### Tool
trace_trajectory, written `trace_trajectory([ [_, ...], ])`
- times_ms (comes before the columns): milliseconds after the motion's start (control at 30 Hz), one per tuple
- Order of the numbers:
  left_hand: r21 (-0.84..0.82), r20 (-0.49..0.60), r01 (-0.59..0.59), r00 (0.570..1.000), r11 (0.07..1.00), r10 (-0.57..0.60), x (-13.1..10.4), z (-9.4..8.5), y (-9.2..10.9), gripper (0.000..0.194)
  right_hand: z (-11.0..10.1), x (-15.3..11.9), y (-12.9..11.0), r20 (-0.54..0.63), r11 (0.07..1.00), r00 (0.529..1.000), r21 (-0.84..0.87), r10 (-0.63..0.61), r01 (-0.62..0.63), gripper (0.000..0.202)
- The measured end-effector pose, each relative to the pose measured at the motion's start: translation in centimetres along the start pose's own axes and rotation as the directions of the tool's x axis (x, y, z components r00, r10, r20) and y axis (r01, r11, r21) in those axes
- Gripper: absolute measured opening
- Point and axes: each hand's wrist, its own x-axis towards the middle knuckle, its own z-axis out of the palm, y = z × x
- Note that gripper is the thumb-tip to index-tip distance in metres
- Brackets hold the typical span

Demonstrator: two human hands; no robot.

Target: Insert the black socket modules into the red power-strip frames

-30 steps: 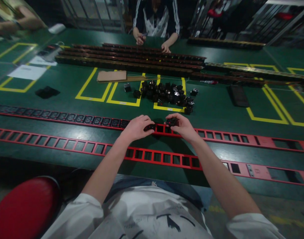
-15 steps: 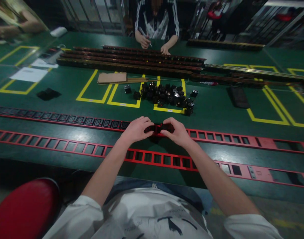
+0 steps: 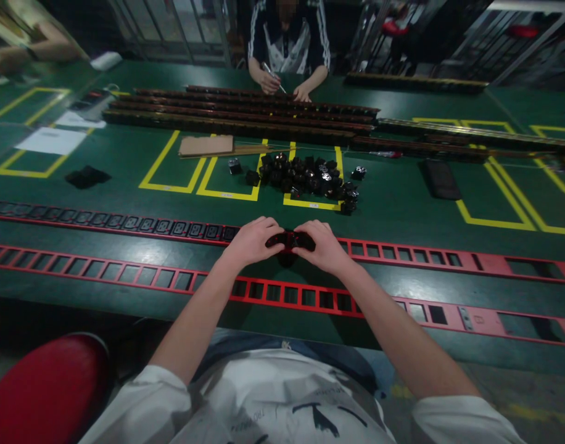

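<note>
With the right hand [image 3: 325, 246], we clamp one black module [image 3: 305, 241] at the far red rail [image 3: 493, 265]; with the left hand [image 3: 251, 241], we pinch a second module [image 3: 276, 240] just beside it, along that rail.

left hand [image 3: 251, 242] curled on a black piece [image 3: 276, 240] at the far red frame [image 3: 493, 265], right hand [image 3: 325, 246] pinching a black block [image 3: 305, 241] just beside, dark block pile [image 3: 305, 176] beyond on my feed, near red frame [image 3: 488, 320], co-worker [image 3: 287, 49] across with a pen-like thing [image 3: 269, 72]
</note>
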Motion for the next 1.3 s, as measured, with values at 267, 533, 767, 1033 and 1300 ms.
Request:
trace_trajectory([
  [267,0.014,0.003,-0.001,1.0,1.0,0.001,0.0,0.0,0.1,0.025,0.2,-0.1,-0.1,-0.012,0.997,1.0,-0.075,-0.012,0.011,0.028],
  [533,0.008,-0.021,-0.011,1.0,1.0,0.011,-0.1,0.2,0.0,0.025,0.1,-0.1,-0.2,0.041,0.992,0.999,-0.123,-0.009,0.014,0.03],
  [767,0.016,0.001,-0.001,1.0,1.0,0.001,0.0,0.2,0.1,0.026,-0.3,-0.2,-0.8,0.059,0.995,0.998,-0.101,-0.003,0.009,0.03],
  [1033,0.008,-0.009,-0.003,1.0,1.0,0.003,0.0,0.3,0.0,0.025,-0.6,-0.2,-1.2,0.077,0.99,0.997,-0.141,-0.004,0.015,0.029],
  [1300,0.015,-0.01,-0.006,1.0,1.0,0.007,0.0,0.3,0.0,0.026,-0.4,-0.3,-0.8,0.083,0.985,0.997,-0.169,-0.009,0.023,0.032],
])
